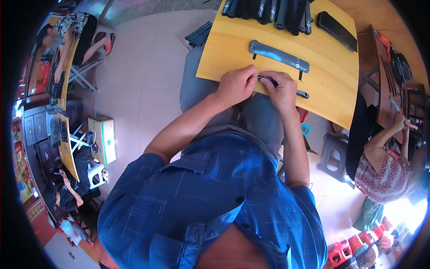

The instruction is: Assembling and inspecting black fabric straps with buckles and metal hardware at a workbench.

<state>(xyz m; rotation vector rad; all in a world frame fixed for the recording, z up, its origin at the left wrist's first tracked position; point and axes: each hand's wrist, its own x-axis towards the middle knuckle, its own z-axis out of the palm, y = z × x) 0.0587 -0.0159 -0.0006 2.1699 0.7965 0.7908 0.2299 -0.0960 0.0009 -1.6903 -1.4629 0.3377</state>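
Note:
My left hand (237,84) and my right hand (282,88) meet at the near edge of a wooden table. Both are closed, thumbs and fingertips pinched on a small dark piece between them. Its dark end shows by my right thumb, and my fingers hide most of the rest. A narrow dark strip end (303,94) sticks out on the far side of my right hand; I cannot tell whether it is the same piece. Just beyond my hands lies a long flat dark grey strap (273,54) with a pale round mark and two short black tabs under it.
Several dark straps (282,13) are piled at the table's far edge, and a black elongated case (336,30) lies at the far right. A bundle of dark strips (199,35) stands left of the table (331,94). Other people work at tables on both sides. A grey stool (333,154) stands at right.

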